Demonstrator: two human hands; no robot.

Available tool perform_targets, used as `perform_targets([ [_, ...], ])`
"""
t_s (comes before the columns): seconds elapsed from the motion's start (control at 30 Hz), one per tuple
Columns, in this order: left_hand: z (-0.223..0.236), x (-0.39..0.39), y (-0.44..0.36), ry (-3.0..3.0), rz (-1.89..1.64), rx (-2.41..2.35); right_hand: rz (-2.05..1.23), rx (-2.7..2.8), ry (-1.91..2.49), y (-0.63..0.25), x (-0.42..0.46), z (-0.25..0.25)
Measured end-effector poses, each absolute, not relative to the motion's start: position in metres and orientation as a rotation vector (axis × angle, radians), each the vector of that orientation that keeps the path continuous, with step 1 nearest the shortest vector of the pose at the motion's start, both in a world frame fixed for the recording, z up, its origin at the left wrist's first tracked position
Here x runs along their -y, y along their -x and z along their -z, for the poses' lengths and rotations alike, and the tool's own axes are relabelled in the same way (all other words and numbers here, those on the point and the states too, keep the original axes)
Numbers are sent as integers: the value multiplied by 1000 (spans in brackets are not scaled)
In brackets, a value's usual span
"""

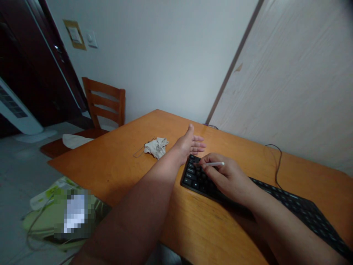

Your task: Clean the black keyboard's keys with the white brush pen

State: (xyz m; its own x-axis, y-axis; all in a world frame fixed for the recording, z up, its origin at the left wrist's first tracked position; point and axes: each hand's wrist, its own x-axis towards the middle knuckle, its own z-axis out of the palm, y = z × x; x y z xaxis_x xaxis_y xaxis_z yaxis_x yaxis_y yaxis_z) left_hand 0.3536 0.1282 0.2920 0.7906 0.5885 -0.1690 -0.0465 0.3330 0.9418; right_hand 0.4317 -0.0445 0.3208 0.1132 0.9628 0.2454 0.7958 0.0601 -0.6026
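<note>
A black keyboard [202, 189] lies slantwise on the wooden table, its left end closest to the middle of the view. My left hand [190, 144] is open beside that end, thumb up and fingers stretched out, with nothing in it. Over the left-hand keys, my right hand [224, 176] pinches a slim white stick [216, 163]. Its dark tip points left at the keys; the exact kind of tool is too small to tell. A crumpled grey-beige cloth [156, 147] lies left of my left forearm.
The wooden table [132, 176] meets the wall at the back. A thin black cable [279, 165] runs behind the keyboard. A wooden chair [106, 103] stands at the far left, and a green bag [41, 222] sits on the floor below the table's left edge.
</note>
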Motion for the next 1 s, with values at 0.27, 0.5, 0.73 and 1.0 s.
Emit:
perform_targets([
  [0.27,-294,-126,-353,-1181,-437,-544,-350,1796,1797,-425,53,-331],
  [0.5,-294,-126,-354,-1181,-432,-548,-387,1860,1801,-420,58,-338],
  [0.73,-293,-127,-355,-1183,-436,-542,-489,1925,1804,-418,63,-347],
  [1.0,-292,-126,-355,-1180,-451,-531,-663,1823,1672,-420,69,-352],
])
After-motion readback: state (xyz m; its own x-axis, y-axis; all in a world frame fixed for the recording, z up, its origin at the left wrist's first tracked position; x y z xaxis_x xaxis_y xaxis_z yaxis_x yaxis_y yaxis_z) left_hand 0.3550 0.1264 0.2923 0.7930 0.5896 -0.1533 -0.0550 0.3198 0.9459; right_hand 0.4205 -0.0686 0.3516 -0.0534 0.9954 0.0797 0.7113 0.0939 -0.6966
